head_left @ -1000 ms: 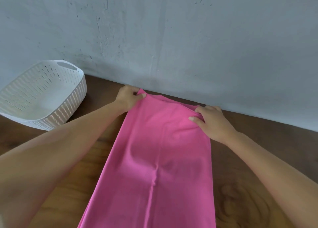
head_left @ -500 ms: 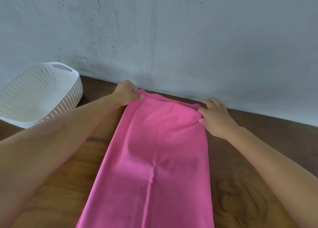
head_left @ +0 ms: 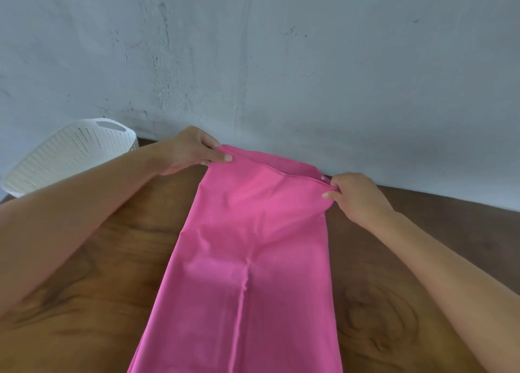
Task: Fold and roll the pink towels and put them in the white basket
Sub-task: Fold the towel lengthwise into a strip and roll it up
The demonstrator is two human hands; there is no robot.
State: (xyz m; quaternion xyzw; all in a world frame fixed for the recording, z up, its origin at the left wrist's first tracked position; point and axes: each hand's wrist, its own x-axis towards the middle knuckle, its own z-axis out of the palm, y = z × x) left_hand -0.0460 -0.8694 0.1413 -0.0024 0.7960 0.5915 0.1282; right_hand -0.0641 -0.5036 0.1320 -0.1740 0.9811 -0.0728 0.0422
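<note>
A pink towel lies folded lengthwise in a long strip down the middle of the wooden table, its far end close to the wall. My left hand pinches the far left corner of that end. My right hand pinches the far right corner, where a small fold of cloth is turned over. The white perforated basket stands at the far left against the wall, with nothing visible inside it; my left forearm covers its near side.
The dark wooden table runs up to a grey-blue wall right behind the towel's far end. Bare wood shows on both sides of the towel.
Both hands slid outward along the towel's far edge to its corners. The far end now shows a narrow turned-over fold, and the view has shifted so the basket sits further left.
</note>
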